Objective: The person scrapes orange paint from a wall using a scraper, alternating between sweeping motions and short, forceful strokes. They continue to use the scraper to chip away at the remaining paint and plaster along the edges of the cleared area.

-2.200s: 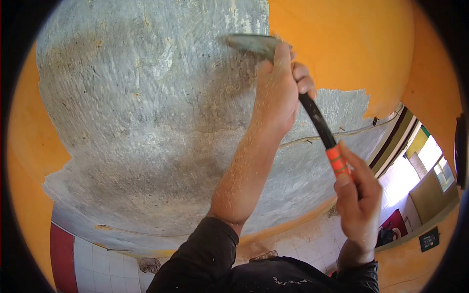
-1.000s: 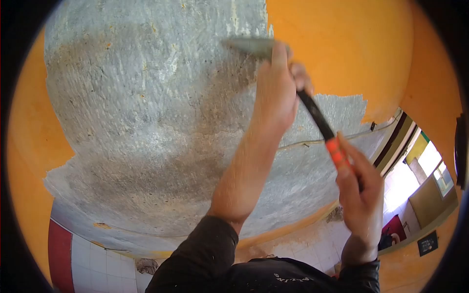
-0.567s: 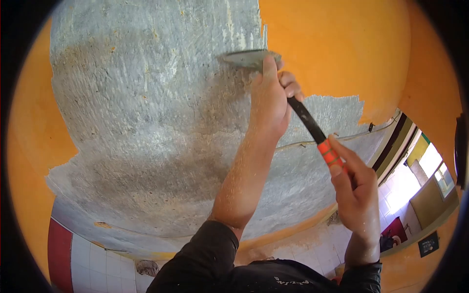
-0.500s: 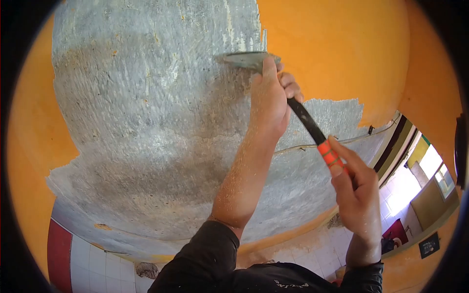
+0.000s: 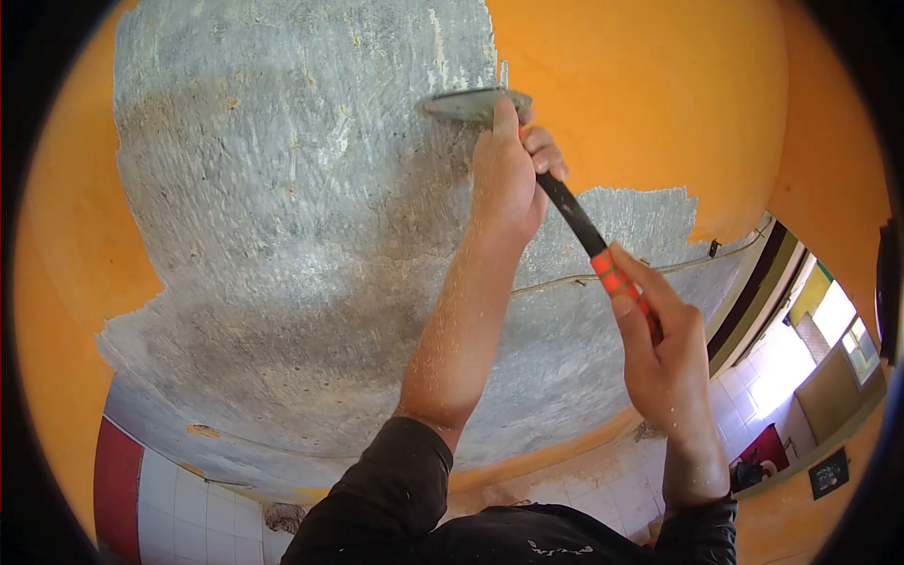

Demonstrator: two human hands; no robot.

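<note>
While scraper (image 5: 573,218) has its blade (image 5: 461,106) over left edge of orange paint (image 5: 650,94), L hand (image 5: 511,174) curls round upper shaft, one digit on blade; R hand (image 5: 667,348), below paint, wrapped tight on red grip (image 5: 614,274). Prob stiff, fairly heavy; hold both ends.

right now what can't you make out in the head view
All in the head view:
Lower end of the scraper: hidden in the right hand.
How the blade joins it: covered by the left hand.
Top of the wall: cut off by the upper edge.
Lettering on the shirt: too small to read.
</note>
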